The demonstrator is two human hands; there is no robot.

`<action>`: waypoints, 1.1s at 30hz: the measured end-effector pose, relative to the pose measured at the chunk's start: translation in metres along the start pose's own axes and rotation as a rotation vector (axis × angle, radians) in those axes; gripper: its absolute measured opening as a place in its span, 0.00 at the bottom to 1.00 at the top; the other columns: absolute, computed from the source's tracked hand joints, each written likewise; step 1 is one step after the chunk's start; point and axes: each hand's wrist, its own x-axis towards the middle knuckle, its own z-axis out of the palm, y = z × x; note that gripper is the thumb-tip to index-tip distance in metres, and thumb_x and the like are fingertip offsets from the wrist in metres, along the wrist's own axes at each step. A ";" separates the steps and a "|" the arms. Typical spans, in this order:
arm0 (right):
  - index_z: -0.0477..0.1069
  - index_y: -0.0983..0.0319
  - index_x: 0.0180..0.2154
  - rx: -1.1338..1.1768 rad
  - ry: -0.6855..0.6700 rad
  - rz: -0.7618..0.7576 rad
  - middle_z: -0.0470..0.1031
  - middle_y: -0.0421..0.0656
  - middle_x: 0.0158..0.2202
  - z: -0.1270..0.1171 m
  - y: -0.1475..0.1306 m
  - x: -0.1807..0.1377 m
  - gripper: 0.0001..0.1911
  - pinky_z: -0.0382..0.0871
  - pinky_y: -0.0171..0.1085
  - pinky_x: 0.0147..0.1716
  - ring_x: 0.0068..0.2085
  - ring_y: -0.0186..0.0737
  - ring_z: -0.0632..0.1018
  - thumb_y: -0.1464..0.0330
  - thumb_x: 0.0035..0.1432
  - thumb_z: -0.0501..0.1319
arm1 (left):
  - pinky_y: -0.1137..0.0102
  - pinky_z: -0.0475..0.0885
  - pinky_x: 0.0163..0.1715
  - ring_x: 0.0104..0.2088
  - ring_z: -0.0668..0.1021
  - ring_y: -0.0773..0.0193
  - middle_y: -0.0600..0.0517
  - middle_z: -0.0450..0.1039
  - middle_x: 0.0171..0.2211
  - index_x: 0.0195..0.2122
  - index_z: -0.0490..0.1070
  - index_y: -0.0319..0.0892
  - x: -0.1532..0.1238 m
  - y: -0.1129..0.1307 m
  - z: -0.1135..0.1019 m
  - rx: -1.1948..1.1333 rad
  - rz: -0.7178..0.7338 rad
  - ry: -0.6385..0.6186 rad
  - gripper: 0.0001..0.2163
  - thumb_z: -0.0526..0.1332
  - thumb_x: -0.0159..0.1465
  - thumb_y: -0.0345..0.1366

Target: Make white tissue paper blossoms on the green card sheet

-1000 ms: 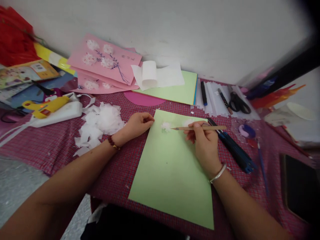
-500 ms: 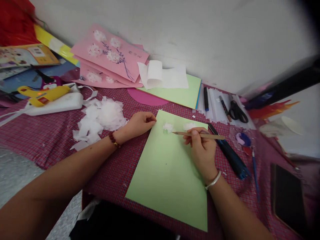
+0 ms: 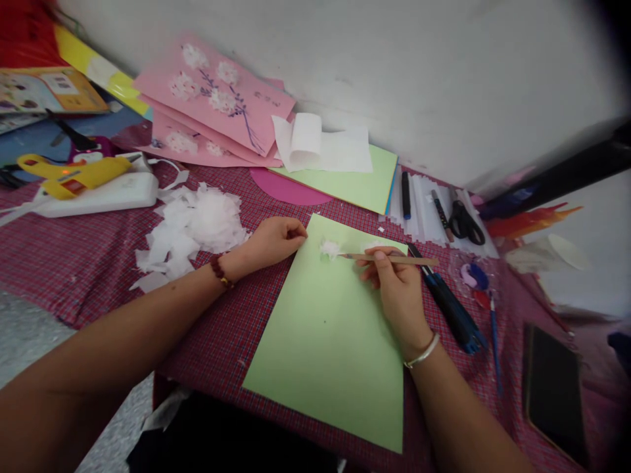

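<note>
A light green sheet of paper [image 3: 315,355] lies in front of me with two small white paper tufts near its far edge. My right hand [image 3: 397,282] is closed around a wooden pencil [image 3: 414,261], held nearly level. The pencil's dark point is at the right side of the left white tuft [image 3: 329,248]; the other tuft [image 3: 375,244] is partly hidden behind my right hand. My left hand [image 3: 280,240] is curled closed at the sheet's upper left edge, fingertips touching or very near it. Whatever its fingers may hold is hidden.
Left of the sheet are a pile of white paper pieces [image 3: 202,223] and a yellow glue gun [image 3: 73,174] on a white power strip [image 3: 123,196]. Behind lie pink flower pictures [image 3: 251,105] and a white paper roll [image 3: 305,141]. Rightward are scissors [image 3: 466,223] and a dark tablet-like object [image 3: 555,387].
The view has shifted slightly. The pencil point stays beside the left tuft, and both hands keep nearly the same place and grip.
</note>
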 end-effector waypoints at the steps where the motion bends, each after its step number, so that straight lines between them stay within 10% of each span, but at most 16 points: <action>1: 0.70 0.61 0.35 0.027 0.034 0.017 0.74 0.40 0.28 -0.002 0.000 0.001 0.11 0.58 0.31 0.19 0.23 0.32 0.71 0.60 0.62 0.58 | 0.75 0.63 0.25 0.26 0.73 0.69 0.52 0.76 0.27 0.33 0.76 0.38 0.000 0.000 0.000 -0.002 0.003 -0.001 0.10 0.57 0.57 0.33; 21: 0.71 0.61 0.35 -0.182 -0.017 -0.198 0.72 0.39 0.29 0.008 -0.006 -0.010 0.07 0.68 0.34 0.26 0.27 0.32 0.73 0.67 0.62 0.56 | 0.74 0.65 0.28 0.28 0.75 0.68 0.52 0.78 0.29 0.33 0.77 0.38 0.001 -0.002 0.002 0.042 0.026 0.033 0.09 0.58 0.57 0.32; 33: 0.69 0.61 0.35 0.067 0.016 0.067 0.74 0.38 0.25 0.004 -0.002 0.001 0.09 0.59 0.31 0.18 0.22 0.32 0.71 0.61 0.60 0.58 | 0.75 0.64 0.27 0.28 0.74 0.68 0.52 0.77 0.29 0.33 0.77 0.38 0.001 -0.003 0.001 0.004 0.016 0.020 0.08 0.58 0.57 0.32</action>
